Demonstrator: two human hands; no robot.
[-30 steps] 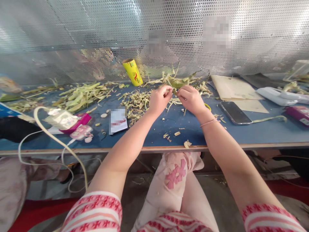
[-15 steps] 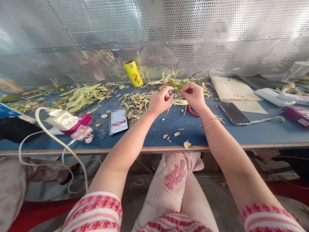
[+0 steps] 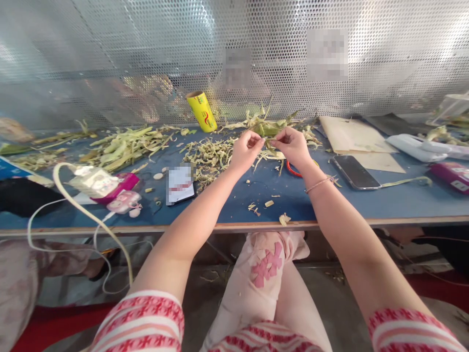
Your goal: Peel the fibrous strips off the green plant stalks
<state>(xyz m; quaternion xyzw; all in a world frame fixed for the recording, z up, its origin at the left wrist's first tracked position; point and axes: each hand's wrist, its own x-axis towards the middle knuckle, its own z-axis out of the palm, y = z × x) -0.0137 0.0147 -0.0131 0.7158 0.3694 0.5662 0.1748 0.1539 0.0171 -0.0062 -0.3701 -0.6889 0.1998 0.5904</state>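
Hands, left hand [image 3: 245, 152] and right hand [image 3: 293, 146], apparently pinch one green strip [image 3: 269, 142].

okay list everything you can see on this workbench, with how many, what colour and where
green leaf strip: one, green, pinched between both hands
husk scraps: one heap, pale green, left of the hands
long husks: one pile, yellow-green, back left
yellow roll: one, yellow, by the mesh wall
phone: one, black, right of the hands
red ring: one, red, partly hidden under the right wrist
card: one, white, front centre-left
pink items: several, pink and white, front left
paper sheets: a few, tan, back right
table: one, blue
left hand: grip shut on the strip
right hand: grip shut on the strip
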